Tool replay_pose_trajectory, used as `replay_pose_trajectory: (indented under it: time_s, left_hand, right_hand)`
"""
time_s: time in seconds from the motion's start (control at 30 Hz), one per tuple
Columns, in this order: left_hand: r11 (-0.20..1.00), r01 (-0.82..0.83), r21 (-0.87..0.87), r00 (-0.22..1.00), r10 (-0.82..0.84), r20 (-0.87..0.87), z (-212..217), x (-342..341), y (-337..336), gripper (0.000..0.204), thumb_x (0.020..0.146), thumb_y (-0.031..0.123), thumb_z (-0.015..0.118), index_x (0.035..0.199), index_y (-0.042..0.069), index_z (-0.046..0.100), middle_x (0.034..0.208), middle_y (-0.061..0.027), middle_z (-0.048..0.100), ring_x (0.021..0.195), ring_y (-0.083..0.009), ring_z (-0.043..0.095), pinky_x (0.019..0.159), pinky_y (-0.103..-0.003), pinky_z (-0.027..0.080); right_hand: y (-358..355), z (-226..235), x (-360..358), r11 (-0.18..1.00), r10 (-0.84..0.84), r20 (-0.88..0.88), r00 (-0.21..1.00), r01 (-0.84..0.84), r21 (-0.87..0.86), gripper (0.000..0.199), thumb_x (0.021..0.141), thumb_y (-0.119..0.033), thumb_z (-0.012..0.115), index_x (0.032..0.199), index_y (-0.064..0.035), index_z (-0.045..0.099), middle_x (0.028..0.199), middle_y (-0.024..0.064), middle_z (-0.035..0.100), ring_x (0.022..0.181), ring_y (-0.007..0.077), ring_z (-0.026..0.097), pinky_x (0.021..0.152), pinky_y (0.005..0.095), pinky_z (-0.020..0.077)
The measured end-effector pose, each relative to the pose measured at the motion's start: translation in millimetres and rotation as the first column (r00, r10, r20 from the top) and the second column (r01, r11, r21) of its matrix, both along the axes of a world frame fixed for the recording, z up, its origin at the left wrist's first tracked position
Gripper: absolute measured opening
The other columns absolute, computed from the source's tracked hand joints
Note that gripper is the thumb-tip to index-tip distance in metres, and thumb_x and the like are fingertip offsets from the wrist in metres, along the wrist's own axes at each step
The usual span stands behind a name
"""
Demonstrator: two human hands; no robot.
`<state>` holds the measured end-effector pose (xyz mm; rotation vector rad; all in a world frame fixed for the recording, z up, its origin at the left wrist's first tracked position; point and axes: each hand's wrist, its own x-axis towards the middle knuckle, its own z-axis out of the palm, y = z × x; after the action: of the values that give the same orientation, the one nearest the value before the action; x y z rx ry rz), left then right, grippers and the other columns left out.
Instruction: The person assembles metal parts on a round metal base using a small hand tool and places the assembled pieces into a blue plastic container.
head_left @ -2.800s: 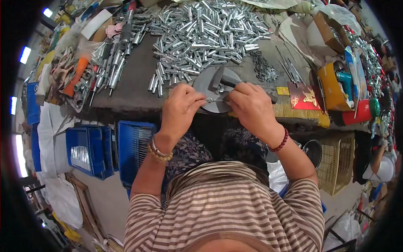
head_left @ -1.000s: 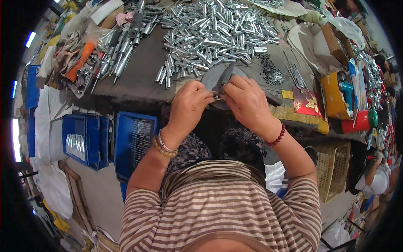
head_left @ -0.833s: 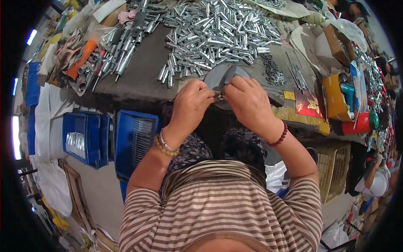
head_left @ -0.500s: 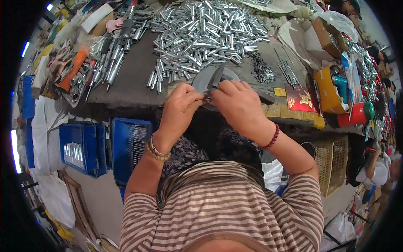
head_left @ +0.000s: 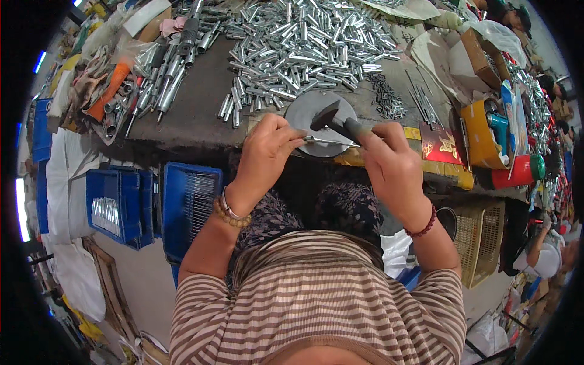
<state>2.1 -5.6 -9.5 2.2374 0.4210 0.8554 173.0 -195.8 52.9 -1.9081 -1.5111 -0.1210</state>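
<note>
Pinching a thin metal rod (head_left: 333, 142) by its left end over a round plate (head_left: 300, 117), with the left hand (head_left: 264, 149); clasping a hammer (head_left: 327, 115) just beyond, with the right hand (head_left: 394, 161); facing metal tubes (head_left: 310, 48) heaped far on the bench (head_left: 196, 100).

Slim silvery rod (head_left: 333, 142), dark hammer (head_left: 351, 126) alongside
</note>
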Motion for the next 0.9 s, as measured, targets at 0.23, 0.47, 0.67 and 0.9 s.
replay_pose_trajectory:
  time_s: [0.23,0.47,0.67,0.9]
  left_hand:
    - [1.000,0.014,-0.019,1.000,-0.014,-0.006,2.7,-1.7,1.0,0.018,0.085,0.003,0.081,0.102,0.004,0.078,0.093,-0.0095,0.062,0.086,-0.0283,0.066,0.074,-0.040,0.053]
    - [0.997,0.036,-0.065,0.999,-0.037,-0.002,-1.9,-1.3,1.5,0.016,0.091,-0.003,0.076,0.107,0.000,0.078,0.096,-0.0080,0.061,0.087,-0.0201,0.064,0.077,-0.031,0.052]
    - [0.989,0.048,-0.140,0.998,-0.052,-0.021,-0.5,-6.1,2.4,0.015,0.090,-0.002,0.077,0.106,0.000,0.079,0.096,-0.0076,0.061,0.087,-0.0195,0.064,0.077,-0.031,0.052]
    - [0.988,0.069,-0.140,0.998,-0.068,0.007,3.7,-5.0,2.9,0.017,0.090,-0.004,0.075,0.105,0.000,0.079,0.095,-0.0075,0.062,0.087,-0.0196,0.064,0.077,-0.031,0.052]
  right_hand:
    - [-3.2,-9.2,-10.0,0.996,-0.007,0.209,0.978,0.026,-0.088,0.036,0.086,0.000,0.072,0.118,-0.0153,0.078,0.106,0.0064,0.065,0.078,0.0276,0.071,0.063,0.0383,0.0563]
    - [-8.7,-19.8,-19.5,0.999,-0.020,0.133,0.991,0.023,-0.024,0.036,0.084,0.000,0.071,0.116,-0.0149,0.077,0.102,0.0059,0.065,0.077,0.0292,0.071,0.063,0.0403,0.0565]
    - [-7.6,3.8,-9.5,0.994,-0.087,0.165,0.982,0.075,0.079,0.032,0.086,0.004,0.069,0.113,-0.0107,0.078,0.102,0.0066,0.066,0.076,0.0273,0.070,0.063,0.0361,0.0558]
    - [-5.0,-9.5,-17.3,0.928,-0.061,0.124,0.990,0.011,0.373,0.028,0.088,0.006,0.068,0.110,-0.0065,0.079,0.100,0.0068,0.067,0.078,0.0222,0.068,0.065,0.0320,0.0552]
